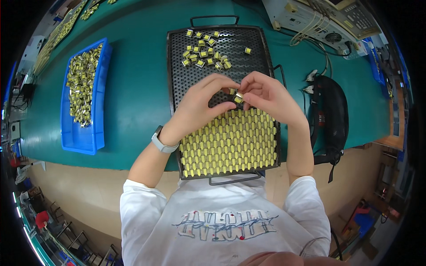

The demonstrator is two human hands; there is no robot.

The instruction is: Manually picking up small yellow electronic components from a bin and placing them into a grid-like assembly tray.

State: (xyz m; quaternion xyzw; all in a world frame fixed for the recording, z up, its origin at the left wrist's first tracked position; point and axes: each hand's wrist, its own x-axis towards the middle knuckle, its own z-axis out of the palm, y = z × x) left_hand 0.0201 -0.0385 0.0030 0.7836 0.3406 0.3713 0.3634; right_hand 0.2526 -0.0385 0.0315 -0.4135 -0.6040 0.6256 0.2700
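Note:
A black perforated metal tray (177,84) with wire handles lies before me. Tight rows of small yellow-wrapped transformers (228,144) fill its near half. My right hand (273,97) pinches one small transformer (238,98) between thumb and fingers, just above the far end of these rows. Beside it my left hand (206,97) curves over the tray, thumb and index finger apart, with fingertips close to the right hand's. Another small yellow piece (232,91) shows by the left fingertips; whether they touch it is unclear. Loose transformers (203,54) lie scattered on the tray's far half.
On the green table (133,88), to the left, stands a blue bin (95,137) heaped with similar transformers. A black bag (335,119) lies right of the tray. Beyond it are cables and a bench instrument (306,26). More pieces lie at the far left.

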